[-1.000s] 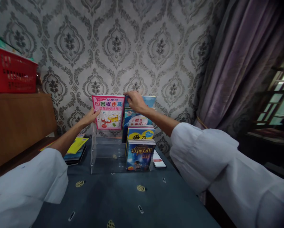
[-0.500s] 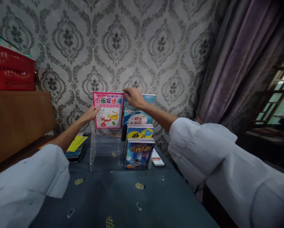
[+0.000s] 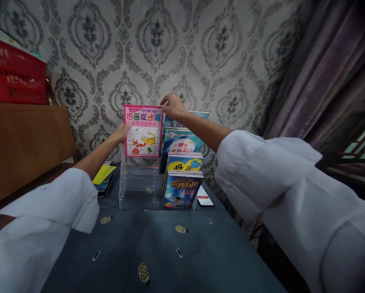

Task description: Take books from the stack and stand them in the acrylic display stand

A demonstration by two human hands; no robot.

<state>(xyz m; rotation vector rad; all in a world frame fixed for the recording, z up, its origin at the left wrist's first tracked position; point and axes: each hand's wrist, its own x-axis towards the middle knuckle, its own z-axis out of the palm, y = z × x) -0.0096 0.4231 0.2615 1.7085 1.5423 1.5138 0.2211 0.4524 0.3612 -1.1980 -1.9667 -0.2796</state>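
Observation:
A pink picture book (image 3: 144, 132) stands upright at the top left of a clear tiered stand (image 3: 123, 189). My left hand (image 3: 120, 132) is closed on the book's left edge, thumb on the cover. At its upper right corner, my right hand (image 3: 173, 106) pinches the edge with fingertips. Right of it, on the stand's tiers, are a light-blue book (image 3: 197, 117), a blue book with a white oval (image 3: 185, 140), yellow-and-blue books (image 3: 185, 162) and dark-blue books (image 3: 182, 191) at the front.
A phone (image 3: 205, 197) lies right of the stand. Several books with a yellow one (image 3: 104, 173) on top lie to the left. A red basket (image 3: 17, 77) sits on a wooden cabinet (image 3: 26, 150). A patterned wall rises behind the dark tablecloth (image 3: 158, 248).
The camera view has shifted, so the stand and books appear higher and slightly right. Both hands keep the same hold on the pink book, which stays at the stand's top left.

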